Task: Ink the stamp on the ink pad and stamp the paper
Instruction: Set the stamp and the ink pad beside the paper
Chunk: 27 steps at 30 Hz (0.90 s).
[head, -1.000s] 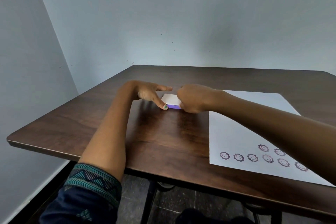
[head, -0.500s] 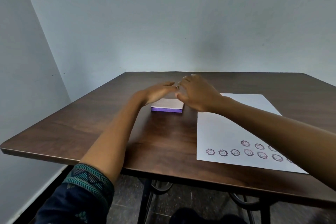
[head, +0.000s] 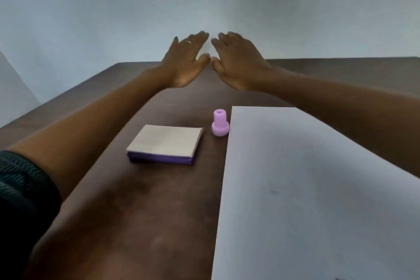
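A small pink stamp [head: 220,125] stands upright on the dark wooden table [head: 145,211], between the ink pad and the paper's left edge. The ink pad [head: 166,143] is a flat purple box with its pale lid closed. The white paper [head: 306,188] lies to the right. My left hand [head: 184,63] and my right hand [head: 238,63] are raised side by side above the far part of the table, palms down, fingers spread, thumbs nearly touching. Both hold nothing and are well beyond the stamp and pad.
A pale wall rises behind the table's far edge [head: 341,59]. The table's left edge [head: 56,102] runs diagonally toward me. My forearms stretch over the table on either side of the pad and stamp.
Both hands have lifted away from the ink pad and moved up and forward, open. The stamp now shows standing beside the closed pad. The view has shifted closer to the table.
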Each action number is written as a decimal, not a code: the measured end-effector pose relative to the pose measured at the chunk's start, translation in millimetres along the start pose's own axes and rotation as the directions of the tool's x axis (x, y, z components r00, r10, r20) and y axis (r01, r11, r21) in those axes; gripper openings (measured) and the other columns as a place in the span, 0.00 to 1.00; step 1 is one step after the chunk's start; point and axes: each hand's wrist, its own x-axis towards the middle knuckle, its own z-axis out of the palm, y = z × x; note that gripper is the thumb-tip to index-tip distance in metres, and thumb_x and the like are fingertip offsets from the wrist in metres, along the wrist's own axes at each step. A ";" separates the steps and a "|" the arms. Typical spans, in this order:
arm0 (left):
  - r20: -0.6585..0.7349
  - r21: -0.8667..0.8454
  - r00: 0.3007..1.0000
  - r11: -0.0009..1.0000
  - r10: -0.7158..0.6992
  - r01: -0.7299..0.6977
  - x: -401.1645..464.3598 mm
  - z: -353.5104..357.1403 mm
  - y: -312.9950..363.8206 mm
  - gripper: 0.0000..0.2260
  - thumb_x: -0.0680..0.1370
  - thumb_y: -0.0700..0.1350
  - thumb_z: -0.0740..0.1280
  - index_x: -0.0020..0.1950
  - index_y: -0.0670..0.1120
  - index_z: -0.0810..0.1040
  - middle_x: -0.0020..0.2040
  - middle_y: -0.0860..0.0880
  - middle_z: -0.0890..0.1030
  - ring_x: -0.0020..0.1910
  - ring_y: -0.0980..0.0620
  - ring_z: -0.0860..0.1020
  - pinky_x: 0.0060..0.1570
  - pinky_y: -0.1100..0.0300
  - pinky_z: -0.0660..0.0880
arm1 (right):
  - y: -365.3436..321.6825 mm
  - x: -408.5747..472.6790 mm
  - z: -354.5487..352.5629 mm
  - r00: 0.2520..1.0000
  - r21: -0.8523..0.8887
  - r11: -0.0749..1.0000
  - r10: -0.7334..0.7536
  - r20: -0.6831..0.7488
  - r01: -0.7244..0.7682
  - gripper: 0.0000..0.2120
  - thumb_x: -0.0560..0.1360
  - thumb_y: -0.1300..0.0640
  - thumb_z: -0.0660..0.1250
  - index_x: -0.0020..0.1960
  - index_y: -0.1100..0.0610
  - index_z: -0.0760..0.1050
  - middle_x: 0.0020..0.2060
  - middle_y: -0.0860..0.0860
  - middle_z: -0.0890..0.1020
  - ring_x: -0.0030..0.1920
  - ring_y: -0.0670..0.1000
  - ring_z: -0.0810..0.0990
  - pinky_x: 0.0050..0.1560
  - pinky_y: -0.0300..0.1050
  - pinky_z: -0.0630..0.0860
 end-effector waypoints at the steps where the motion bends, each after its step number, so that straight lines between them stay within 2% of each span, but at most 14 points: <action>1: -0.007 0.013 1.000 1.000 0.009 -0.009 3.4 6.3 -6.1 0.24 0.82 0.48 0.52 0.77 0.45 0.52 0.78 0.45 0.54 0.77 0.48 0.52 0.73 0.51 0.41 | 4.0 2.7 5.8 1.000 0.015 1.000 0.008 -0.008 -0.008 0.25 0.79 0.51 0.51 0.70 0.64 0.61 0.69 0.62 0.68 0.68 0.60 0.65 0.68 0.53 0.62; 3: 0.010 0.007 1.000 1.000 0.011 -0.011 11.1 18.6 -15.7 0.24 0.82 0.49 0.53 0.77 0.45 0.53 0.78 0.45 0.55 0.77 0.47 0.52 0.73 0.50 0.41 | 13.5 8.7 15.2 0.999 0.065 0.997 0.044 -0.010 -0.043 0.25 0.79 0.49 0.52 0.70 0.63 0.61 0.68 0.61 0.69 0.68 0.59 0.66 0.68 0.52 0.62; 7: 0.113 -0.052 0.992 0.997 -0.052 0.059 -5.7 29.2 -13.7 0.25 0.81 0.49 0.56 0.77 0.45 0.55 0.77 0.45 0.58 0.76 0.47 0.55 0.73 0.48 0.42 | 15.5 -3.3 17.7 0.988 0.184 0.974 0.111 0.104 -0.129 0.27 0.79 0.48 0.53 0.72 0.63 0.58 0.72 0.61 0.65 0.73 0.59 0.61 0.73 0.52 0.57; 11: 0.135 -0.155 0.972 0.964 -0.194 0.214 -45.7 8.7 4.3 0.25 0.80 0.49 0.58 0.76 0.46 0.58 0.76 0.47 0.62 0.75 0.50 0.58 0.73 0.47 0.43 | 8.5 -28.2 -8.0 0.954 0.242 0.946 0.150 0.261 -0.215 0.26 0.79 0.49 0.53 0.73 0.61 0.57 0.74 0.60 0.62 0.74 0.58 0.58 0.74 0.53 0.54; 15: 0.232 -0.206 0.921 0.910 -0.313 0.361 -93.5 -30.1 36.9 0.25 0.80 0.49 0.59 0.76 0.48 0.58 0.76 0.49 0.62 0.76 0.50 0.56 0.73 0.49 0.41 | -3.9 -51.5 -54.4 0.900 0.283 0.920 0.136 0.413 -0.269 0.26 0.79 0.49 0.52 0.74 0.59 0.57 0.74 0.58 0.61 0.75 0.56 0.57 0.75 0.51 0.53; 20: 0.310 -0.141 0.891 0.911 -0.331 0.387 -140.7 -69.9 70.4 0.26 0.81 0.55 0.54 0.77 0.51 0.52 0.78 0.55 0.53 0.77 0.54 0.49 0.72 0.55 0.36 | -17.6 -68.6 -101.1 0.848 0.279 0.902 0.154 0.507 -0.330 0.25 0.79 0.47 0.51 0.73 0.56 0.58 0.75 0.54 0.62 0.75 0.54 0.58 0.74 0.48 0.54; 27: 0.453 0.009 0.811 0.912 -0.370 0.411 -168.9 -83.0 79.9 0.29 0.79 0.59 0.52 0.77 0.52 0.47 0.79 0.54 0.48 0.77 0.52 0.45 0.71 0.53 0.34 | -27.4 -97.6 -119.6 0.744 0.208 0.899 0.170 0.646 -0.386 0.27 0.78 0.45 0.55 0.74 0.54 0.57 0.75 0.53 0.60 0.75 0.54 0.58 0.74 0.47 0.54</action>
